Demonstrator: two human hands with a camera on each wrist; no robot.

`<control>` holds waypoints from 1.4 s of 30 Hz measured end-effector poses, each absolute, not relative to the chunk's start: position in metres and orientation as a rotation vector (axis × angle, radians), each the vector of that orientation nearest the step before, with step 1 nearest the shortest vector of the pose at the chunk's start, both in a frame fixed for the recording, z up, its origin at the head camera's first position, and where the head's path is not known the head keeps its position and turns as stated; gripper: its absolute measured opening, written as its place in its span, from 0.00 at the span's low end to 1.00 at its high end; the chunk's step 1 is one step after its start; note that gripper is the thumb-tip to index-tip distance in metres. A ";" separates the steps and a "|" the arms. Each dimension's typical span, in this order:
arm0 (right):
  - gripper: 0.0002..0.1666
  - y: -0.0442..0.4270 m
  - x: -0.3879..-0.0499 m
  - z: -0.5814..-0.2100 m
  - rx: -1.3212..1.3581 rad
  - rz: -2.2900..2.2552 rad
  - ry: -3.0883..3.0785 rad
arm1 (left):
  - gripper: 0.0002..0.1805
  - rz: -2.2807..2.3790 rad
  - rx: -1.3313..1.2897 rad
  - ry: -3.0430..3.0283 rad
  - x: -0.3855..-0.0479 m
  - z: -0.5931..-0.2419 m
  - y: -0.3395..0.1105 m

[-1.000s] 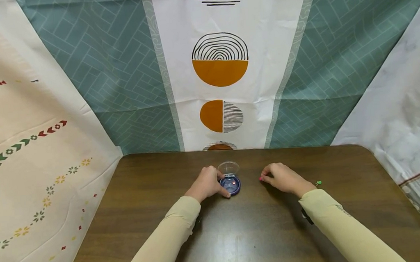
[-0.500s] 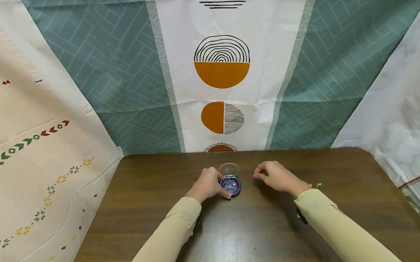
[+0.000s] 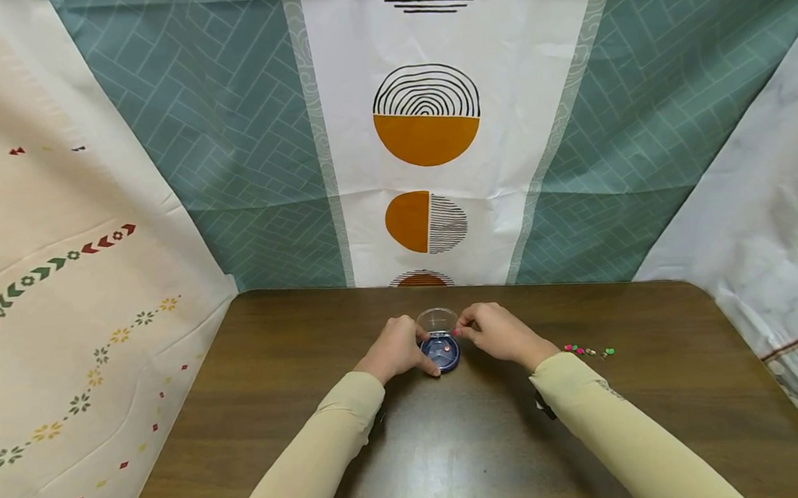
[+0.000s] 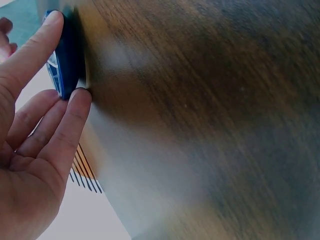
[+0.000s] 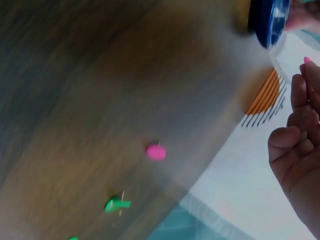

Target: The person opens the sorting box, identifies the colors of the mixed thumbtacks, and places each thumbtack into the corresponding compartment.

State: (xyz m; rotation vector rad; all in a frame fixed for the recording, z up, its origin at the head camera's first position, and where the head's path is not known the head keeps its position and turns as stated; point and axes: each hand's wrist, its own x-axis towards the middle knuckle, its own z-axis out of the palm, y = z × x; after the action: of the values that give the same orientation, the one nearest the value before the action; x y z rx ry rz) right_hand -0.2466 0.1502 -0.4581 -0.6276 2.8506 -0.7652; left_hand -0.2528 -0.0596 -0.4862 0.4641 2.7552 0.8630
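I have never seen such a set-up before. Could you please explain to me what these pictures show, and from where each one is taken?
There is no robot here: a person works with two bare hands at a brown table. The wide picture comes from a camera worn on the head. The two close ones come from a camera on each wrist, so the table looks tilted there. The left hand holds a round blue box by its edge. Its clear lid stands open, and one small object lies inside. The right hand pinches a small pink thing, probably a pin, close to the lid. More small pins lie on the table, among them a pink pin and a green pin.
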 end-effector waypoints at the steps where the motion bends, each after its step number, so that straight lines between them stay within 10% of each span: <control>1: 0.06 0.147 -0.246 -0.459 -0.639 -0.752 2.854 | 0.34 0.865 0.463 2.757 -0.253 -0.487 -0.059; 42: 0.06 0.151 -0.245 -0.464 -0.643 -0.713 2.845 | 0.34 0.898 0.450 2.735 -0.251 -0.485 -0.061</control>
State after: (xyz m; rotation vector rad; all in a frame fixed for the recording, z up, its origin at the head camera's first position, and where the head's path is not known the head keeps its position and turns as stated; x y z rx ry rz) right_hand -0.2449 0.1510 -0.4644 -0.6426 2.8446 -0.7133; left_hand -0.2505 -0.0607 -0.4847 0.4498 2.7352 0.8979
